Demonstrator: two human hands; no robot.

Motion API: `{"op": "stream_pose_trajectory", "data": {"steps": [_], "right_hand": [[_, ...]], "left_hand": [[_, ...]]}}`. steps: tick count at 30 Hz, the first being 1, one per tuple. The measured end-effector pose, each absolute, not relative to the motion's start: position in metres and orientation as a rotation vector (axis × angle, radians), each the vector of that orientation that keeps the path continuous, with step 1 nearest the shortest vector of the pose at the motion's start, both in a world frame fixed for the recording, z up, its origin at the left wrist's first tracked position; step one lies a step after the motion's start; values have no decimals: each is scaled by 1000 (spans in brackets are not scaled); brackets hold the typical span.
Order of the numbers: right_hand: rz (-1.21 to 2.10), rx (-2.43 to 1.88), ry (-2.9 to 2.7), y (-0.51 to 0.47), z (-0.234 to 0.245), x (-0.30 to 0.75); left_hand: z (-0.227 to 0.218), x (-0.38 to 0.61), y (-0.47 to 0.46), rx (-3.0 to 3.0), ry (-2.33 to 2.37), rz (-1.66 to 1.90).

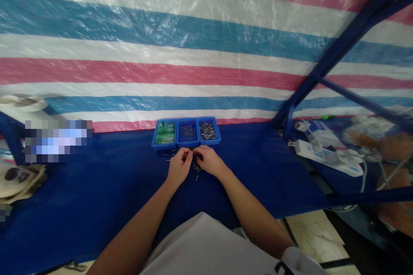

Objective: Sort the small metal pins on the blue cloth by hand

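My left hand [180, 163] and my right hand [209, 160] meet just in front of three joined blue bins, fingertips nearly touching. Both are closed in a pinch, and whatever lies between the fingers is too small and hidden to name. Under and beside my right hand lie several thin metal pieces [197, 168], screw-like in shape. A few more small metal pieces [165, 155] are scattered left of my left hand. The left bin [154, 142] contains green and clear packets [166, 129]. Dark, slim metal pieces [187, 131] lie in the middle bin, and silver ones [207, 131] fill the right bin.
A blue-covered table [258, 172] stretches to both sides, backed by a striped plastic sheet [206, 51]. Blue metal posts [309, 81] rise at the right. Beyond them lie a white power strip [325, 159] with cables and another person's arm [396, 180]. A blurred lit screen [60, 139] stands left.
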State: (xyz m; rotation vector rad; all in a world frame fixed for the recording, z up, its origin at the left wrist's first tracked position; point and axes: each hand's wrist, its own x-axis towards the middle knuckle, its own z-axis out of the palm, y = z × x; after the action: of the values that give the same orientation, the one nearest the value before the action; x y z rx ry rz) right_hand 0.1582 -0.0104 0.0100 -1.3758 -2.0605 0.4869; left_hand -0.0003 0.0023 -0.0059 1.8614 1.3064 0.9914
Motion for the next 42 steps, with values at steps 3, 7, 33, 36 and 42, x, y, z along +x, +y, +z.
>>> {"op": "stream_pose_trajectory", "data": {"steps": [3,7,33,36,42], "right_hand": [[489,-1361,-2068,-9,6,158],[505,-1377,-2029,-9,5,158],[484,-1378,-2098,-9,3,165],[472,-1406,-2112,-9,3,167],[434,-1443,-2112,-10,5,166]], "left_hand": [[-6,0,2,1861,1311,1000],[-7,0,2,1848,1314,991],[-5,0,0,1834,1323,978],[-4,0,0,1839,1325,975],[-4,0,0,1837,1317,967]]}}
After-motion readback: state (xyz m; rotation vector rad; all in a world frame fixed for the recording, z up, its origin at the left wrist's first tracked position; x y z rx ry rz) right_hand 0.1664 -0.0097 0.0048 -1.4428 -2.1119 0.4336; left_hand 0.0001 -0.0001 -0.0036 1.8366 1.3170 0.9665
